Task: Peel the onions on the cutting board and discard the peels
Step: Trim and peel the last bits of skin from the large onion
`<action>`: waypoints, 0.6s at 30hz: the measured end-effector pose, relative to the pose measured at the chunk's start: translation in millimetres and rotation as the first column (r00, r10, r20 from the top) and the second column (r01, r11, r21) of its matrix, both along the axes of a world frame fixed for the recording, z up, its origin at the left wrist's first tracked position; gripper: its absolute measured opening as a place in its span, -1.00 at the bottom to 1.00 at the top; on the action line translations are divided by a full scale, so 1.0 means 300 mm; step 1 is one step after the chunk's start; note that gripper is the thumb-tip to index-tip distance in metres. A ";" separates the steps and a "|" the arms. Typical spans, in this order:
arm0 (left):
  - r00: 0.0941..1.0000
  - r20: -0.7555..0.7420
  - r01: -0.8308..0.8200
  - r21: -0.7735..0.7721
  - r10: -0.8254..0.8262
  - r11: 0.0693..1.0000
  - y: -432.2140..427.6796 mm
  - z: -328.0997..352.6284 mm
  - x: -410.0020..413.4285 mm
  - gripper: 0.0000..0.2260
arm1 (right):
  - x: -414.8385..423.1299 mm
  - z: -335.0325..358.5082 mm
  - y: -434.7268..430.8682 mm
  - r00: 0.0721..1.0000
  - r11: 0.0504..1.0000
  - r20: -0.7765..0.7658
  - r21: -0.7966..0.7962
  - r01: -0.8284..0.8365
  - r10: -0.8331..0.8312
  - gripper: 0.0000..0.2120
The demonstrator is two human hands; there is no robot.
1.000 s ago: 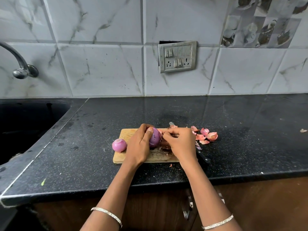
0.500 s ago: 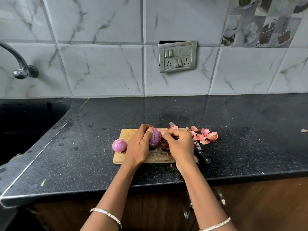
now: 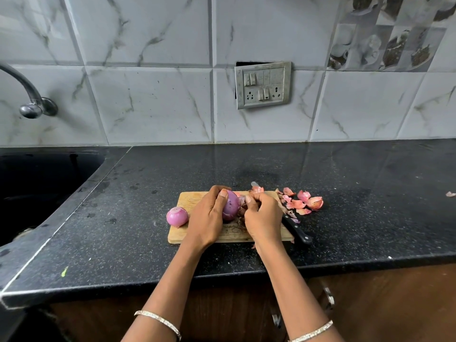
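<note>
A wooden cutting board lies in the middle of the frame on the black tabletop, its long side running left to right. The left hand grips a purple onion over the centre of the board, fingers curled behind it and the thumb laid across its front. The onion stands with its long axis nearly upright, leaning slightly toward the top right of the frame. The right hand sits just beside it, fingers curled in and pinching at the skin on the onion's right side; the exact hold is hidden by the knuckles. A second onion rests on the board's left edge, apart from both hands, its tip pointing up and a little left. A knife with a black handle lies on the right end of the board, its handle toward the lower right and its tip toward the upper left. Pink peels lie scattered on the tabletop just right of the board
</note>
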State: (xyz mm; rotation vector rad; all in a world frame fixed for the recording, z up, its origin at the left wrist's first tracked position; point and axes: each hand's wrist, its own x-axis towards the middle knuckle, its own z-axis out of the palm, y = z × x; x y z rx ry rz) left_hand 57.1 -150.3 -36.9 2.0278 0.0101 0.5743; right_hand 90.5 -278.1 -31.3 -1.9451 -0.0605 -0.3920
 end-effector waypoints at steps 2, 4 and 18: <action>1.000 0.003 0.009 -0.009 -0.009 1.000 -0.001 -0.002 -0.001 -0.61 | -0.005 0.001 -0.005 1.000 0.999 -0.004 -0.047 0.024 -0.024 -0.87; 1.000 0.017 0.004 -0.017 -0.004 1.000 0.000 -0.006 0.000 -0.57 | -0.012 0.003 -0.006 0.999 0.996 0.003 -0.068 0.054 -0.053 -0.89; 0.999 0.026 0.031 -0.182 -0.027 0.983 0.017 -0.023 0.015 -0.58 | -0.039 -0.004 -0.009 0.938 0.994 0.338 0.052 -0.097 0.074 -0.85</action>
